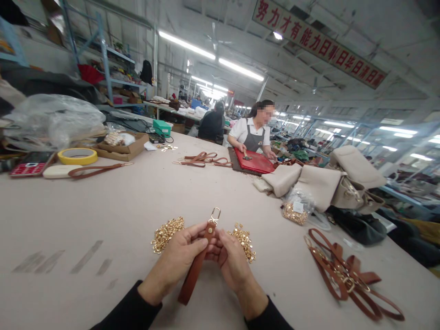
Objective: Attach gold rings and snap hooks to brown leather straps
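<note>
A: Where is the brown strap (197, 270) located; how is it gripped?

B: Lower centre of the frame; it is pinched by the left grip (182, 252), the nearer; its long axis is slanted from lower left up to the gold clasp (215, 214); the right grip (235, 259) is curled alongside; whether it is closed on the strap cannot be told.

A: Counts?

B: One strap is held; two heaps, left heap (168, 234) and right heap (244, 240), are laid on the surface (130, 206); one strap bundle (325, 270), lower right, cannot be counted singly.
</note>
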A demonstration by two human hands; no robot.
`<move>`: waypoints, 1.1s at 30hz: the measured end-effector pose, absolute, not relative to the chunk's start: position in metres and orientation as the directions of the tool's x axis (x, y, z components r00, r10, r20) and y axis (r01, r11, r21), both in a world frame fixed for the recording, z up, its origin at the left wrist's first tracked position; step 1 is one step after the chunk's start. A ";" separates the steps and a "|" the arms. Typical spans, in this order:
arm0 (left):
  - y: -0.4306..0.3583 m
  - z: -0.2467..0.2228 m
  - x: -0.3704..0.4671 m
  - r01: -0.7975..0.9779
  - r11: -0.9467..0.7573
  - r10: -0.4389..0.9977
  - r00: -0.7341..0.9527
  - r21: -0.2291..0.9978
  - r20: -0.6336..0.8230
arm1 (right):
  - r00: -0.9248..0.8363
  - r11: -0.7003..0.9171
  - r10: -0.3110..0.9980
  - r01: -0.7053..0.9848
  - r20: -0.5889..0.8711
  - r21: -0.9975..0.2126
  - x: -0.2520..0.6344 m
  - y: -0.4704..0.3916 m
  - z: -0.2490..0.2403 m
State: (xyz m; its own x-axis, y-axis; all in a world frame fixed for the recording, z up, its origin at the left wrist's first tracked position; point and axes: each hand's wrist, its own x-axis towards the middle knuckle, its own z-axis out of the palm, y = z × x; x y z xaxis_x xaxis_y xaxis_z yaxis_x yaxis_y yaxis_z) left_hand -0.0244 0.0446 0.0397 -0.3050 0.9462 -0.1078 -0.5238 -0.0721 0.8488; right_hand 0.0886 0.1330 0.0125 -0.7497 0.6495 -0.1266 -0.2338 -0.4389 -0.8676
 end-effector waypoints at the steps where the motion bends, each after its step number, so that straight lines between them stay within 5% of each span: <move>1: 0.045 0.039 -0.024 -0.517 -0.080 0.944 -0.315 0.852 -0.102 | -0.744 -0.434 0.656 -0.235 -0.126 -0.870 0.089 0.133 0.014; 33: 0.040 0.042 -0.016 0.016 -0.016 0.927 -0.374 1.000 0.021 | -0.673 0.074 0.715 -0.198 0.190 -0.978 0.099 0.139 0.021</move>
State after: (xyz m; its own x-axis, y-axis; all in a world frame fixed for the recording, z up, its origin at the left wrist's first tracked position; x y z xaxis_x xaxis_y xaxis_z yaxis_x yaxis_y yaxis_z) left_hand -0.0157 0.0399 0.0415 -0.3741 0.9271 0.0208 0.0158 -0.0161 0.9997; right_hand 0.0993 0.1388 0.0214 -0.6727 0.7151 0.1899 -0.1975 0.0738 -0.9775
